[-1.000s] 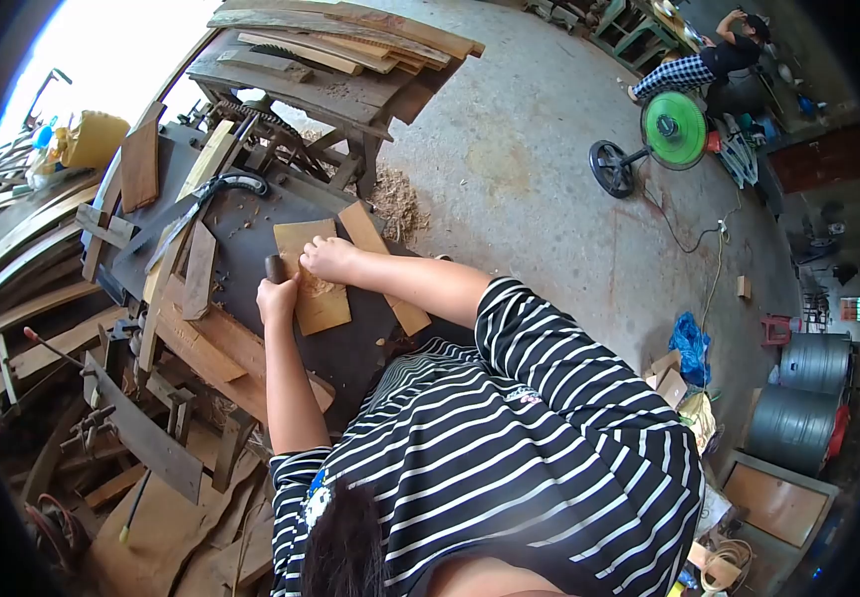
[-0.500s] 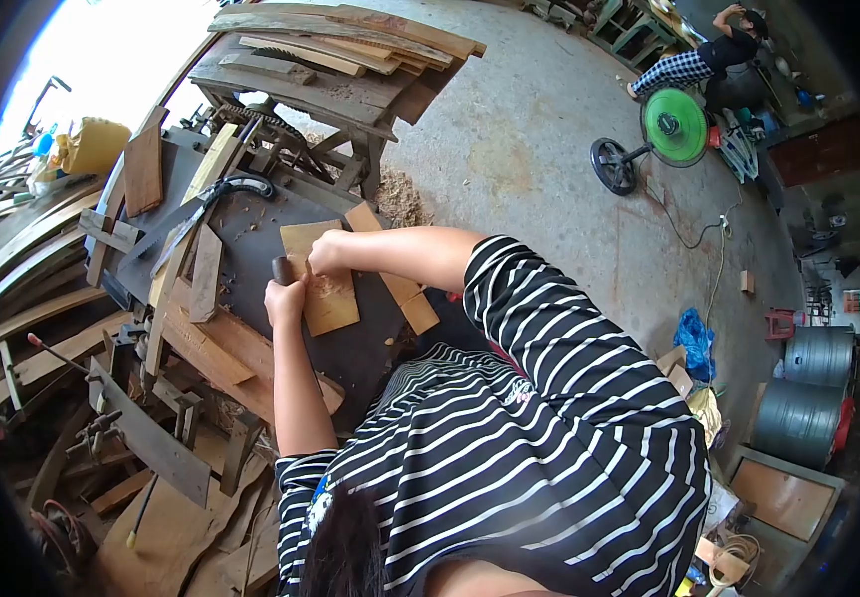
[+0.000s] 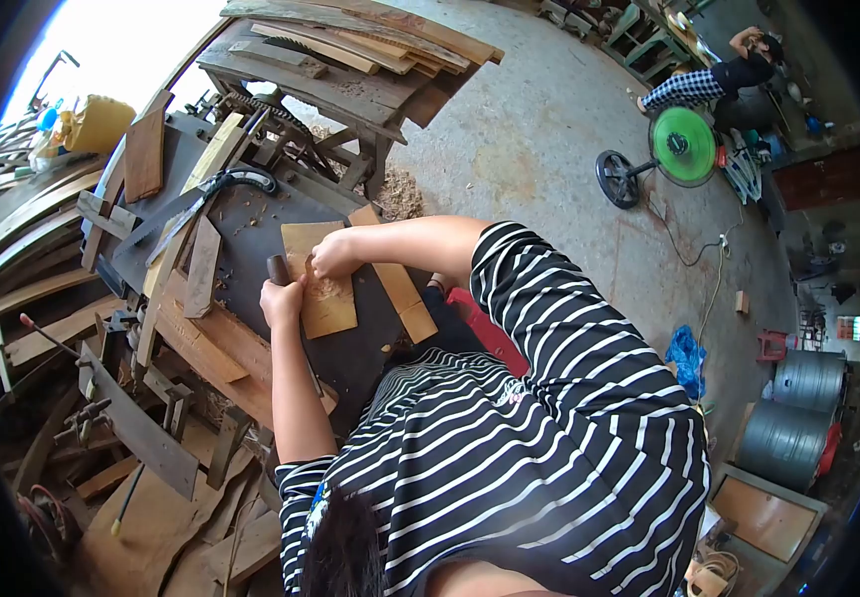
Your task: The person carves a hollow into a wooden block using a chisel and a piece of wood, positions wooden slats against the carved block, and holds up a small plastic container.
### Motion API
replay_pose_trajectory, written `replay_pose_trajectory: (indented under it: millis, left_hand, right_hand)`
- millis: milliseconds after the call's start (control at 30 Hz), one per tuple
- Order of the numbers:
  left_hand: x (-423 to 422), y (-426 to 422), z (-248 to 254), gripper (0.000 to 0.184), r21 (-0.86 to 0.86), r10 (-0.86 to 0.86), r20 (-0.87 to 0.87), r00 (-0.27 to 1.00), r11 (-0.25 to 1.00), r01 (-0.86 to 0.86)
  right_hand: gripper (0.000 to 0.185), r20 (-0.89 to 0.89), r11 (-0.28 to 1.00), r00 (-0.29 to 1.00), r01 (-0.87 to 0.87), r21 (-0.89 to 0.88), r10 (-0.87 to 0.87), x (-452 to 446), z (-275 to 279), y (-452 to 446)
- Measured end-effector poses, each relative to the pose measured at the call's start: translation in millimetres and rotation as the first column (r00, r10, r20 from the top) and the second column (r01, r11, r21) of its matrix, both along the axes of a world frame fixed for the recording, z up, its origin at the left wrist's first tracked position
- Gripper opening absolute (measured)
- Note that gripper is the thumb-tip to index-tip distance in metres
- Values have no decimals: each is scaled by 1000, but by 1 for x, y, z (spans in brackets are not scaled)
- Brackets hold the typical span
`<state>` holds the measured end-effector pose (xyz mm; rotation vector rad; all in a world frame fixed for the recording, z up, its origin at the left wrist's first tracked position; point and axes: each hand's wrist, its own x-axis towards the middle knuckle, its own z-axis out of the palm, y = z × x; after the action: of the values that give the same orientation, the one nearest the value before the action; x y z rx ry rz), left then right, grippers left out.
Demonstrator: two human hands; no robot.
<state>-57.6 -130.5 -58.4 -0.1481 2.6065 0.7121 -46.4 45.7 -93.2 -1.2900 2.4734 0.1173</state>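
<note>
My left hand point(image 3: 282, 301) is closed around a tool with a dark round handle point(image 3: 278, 268), whose end stands out above the fist. Its working end cannot be made out. Close beside it, my right hand point(image 3: 333, 255) is closed over a light brown board point(image 3: 332, 318), its fingers pressed together on something small and brown that I cannot identify. Wood shavings lie on this board between and below the hands. The board rests flat on a dark work surface point(image 3: 263, 231). Just right of it lies a narrow wooden strip point(image 3: 399, 292).
A handsaw point(image 3: 241, 182) and wood pieces point(image 3: 203, 267) lie left of the board. Beyond stands a saw bench with stacked planks point(image 3: 380, 50). Lumber point(image 3: 27, 289) fills the left side. A green fan point(image 3: 684, 145) stands on the floor at right, and another person point(image 3: 739, 75) reclines farther back.
The view has shifted slightly, and a red seat shows more beside my body. Both hands keep nearly the same place and grip on the board.
</note>
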Motion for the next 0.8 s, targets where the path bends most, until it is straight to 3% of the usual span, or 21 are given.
replay_pose_trajectory:
  millis: [133,200,367,467,500,567,700,800]
  left_hand:
    - [2,1,1,53,14,32,-8,999,999,-32]
    - [3,1,3,53,18,54,-14,998,998,-54]
    - [8,4,8,53,20,86,-32,996,996,-86]
    - [8,5,9,53,36,104,-5,995,994,-104]
    - [9,5,11,53,39,115,-2,993,993,-115]
    - [11,5,13,52,51,125,-1,992,991,-125]
    - [11,4,15,52,67,133,4,991,989,-133]
    - [12,3,14,53,51,77,-2,997,996,-77]
  right_hand:
    - [15,-59,994,993,-103,-30,101,1,-5,6]
    - [15,37,997,999,16,-79,-13,3,6,8]
    - [17,75,989,997,9,-149,2,5,17,11]
    - [18,227,905,971,30,-425,74,25,15,18]
    - [17,252,910,964,26,-413,87,36,21,22]
    - [18,316,864,948,191,-466,-39,59,32,29]
    - [15,338,629,917,393,-671,-212,105,45,26]
    - [7,416,642,889,433,-633,-190,138,59,21]
